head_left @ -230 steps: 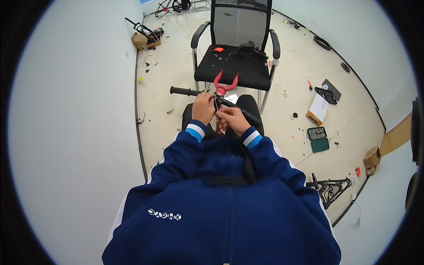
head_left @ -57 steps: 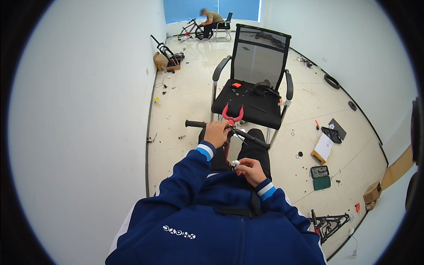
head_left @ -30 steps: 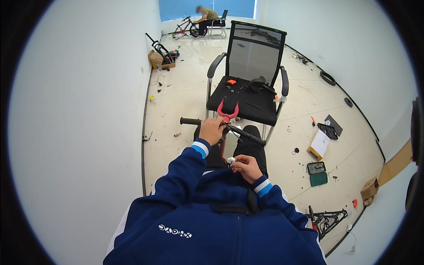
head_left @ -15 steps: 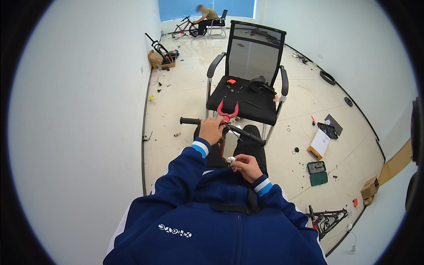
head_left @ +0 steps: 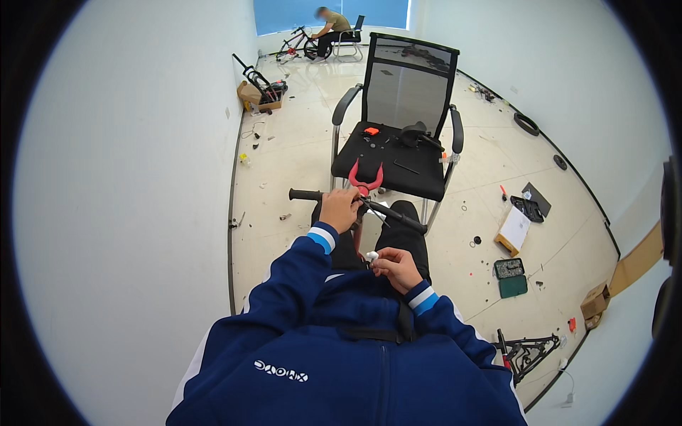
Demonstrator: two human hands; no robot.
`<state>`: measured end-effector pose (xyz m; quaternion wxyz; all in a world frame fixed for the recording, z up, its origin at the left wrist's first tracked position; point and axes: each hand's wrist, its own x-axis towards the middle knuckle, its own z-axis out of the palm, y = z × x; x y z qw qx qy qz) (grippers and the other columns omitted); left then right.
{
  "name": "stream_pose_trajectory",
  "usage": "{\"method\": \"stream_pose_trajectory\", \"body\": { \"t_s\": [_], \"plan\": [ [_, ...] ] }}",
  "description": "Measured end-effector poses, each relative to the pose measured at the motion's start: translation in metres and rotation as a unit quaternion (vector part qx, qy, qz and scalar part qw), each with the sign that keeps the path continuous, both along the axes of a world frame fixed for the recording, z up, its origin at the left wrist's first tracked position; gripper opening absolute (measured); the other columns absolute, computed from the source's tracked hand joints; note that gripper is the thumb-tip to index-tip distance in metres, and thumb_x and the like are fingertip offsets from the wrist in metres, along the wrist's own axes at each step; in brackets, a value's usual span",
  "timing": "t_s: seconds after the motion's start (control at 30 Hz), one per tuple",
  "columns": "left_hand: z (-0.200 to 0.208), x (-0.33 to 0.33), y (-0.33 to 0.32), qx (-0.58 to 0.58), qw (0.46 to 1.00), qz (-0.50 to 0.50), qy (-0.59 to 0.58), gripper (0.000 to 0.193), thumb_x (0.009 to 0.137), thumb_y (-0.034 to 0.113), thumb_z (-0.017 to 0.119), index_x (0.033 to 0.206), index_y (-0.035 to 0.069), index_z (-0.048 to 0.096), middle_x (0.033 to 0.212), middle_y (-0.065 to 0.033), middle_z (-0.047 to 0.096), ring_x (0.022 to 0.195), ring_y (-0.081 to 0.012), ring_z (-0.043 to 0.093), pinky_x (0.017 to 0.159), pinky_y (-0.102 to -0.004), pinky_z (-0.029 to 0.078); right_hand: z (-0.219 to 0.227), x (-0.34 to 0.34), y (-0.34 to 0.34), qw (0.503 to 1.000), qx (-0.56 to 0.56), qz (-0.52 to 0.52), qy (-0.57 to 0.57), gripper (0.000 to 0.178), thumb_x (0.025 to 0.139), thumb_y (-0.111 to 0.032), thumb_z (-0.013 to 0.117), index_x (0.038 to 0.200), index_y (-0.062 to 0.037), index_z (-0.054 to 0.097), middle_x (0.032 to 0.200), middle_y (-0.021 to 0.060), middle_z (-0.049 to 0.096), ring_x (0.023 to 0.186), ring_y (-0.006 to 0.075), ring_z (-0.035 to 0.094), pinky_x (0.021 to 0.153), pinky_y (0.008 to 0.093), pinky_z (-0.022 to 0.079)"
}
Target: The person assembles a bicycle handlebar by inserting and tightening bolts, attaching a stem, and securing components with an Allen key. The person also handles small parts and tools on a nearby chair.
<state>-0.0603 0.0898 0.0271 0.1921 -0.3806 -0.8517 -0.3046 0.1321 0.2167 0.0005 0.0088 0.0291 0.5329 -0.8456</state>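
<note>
A black handlebar (head_left: 307, 194) lies across my thighs. Beyond its middle, the two prongs of a red fork (head_left: 379, 176) point away from me, over the front of the chair seat. My left hand (head_left: 341, 209) is closed over the middle of the bar, its fingertips by the fork's top; what lies under the palm is hidden. Closer to my body, my right hand (head_left: 399, 269) pinches a small white piece (head_left: 371, 256) between thumb and fingers, its exact kind too small to tell. Between my legs a reddish tube (head_left: 358, 240) runs below the bar.
A black mesh chair (head_left: 389, 170) faces me, bearing a bicycle saddle (head_left: 414, 133), a hex key (head_left: 406, 167) and an orange piece (head_left: 371, 131). To the right lie a green case (head_left: 512, 287) and a black frame (head_left: 529, 355). A white wall is at left; another person (head_left: 334, 28) sits far off by a bicycle.
</note>
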Motion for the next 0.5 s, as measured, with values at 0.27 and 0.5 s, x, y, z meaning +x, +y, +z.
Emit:
{"method": "stream_pose_trajectory", "body": {
  "t_s": [0.27,0.5],
  "plan": [
    [0.0021,0.0015,-0.0004,0.000,1.000,0.000,0.001,0.012,0.084,0.019,0.066,0.090,0.010,0.060,0.084,-0.0067,0.067,0.088,-0.0307,0.061,0.078,-0.0455,0.042,-0.0007,0.0001,0.0004,1.000,-0.003,-0.001,-0.002,0.015,0.083,0.001,0.068,0.097,0.0039,0.063,0.086,0.0117,0.068,0.072,0.0157,0.065,0.066,0.0242,0.051],
    [-0.0016,-0.0022,0.0010,0.002,1.000,0.000,0.003,0.012,0.084,0.018,0.065,0.090,0.010,0.060,0.085,-0.0070,0.067,0.088,-0.0307,0.061,0.078,-0.0453,0.042,0.0012,-0.0010,0.0002,1.000,0.000,0.001,0.002,0.012,0.083,0.001,0.067,0.095,0.0039,0.064,0.085,0.0109,0.068,0.072,0.0154,0.064,0.066,0.0244,0.051]
  ]
}}
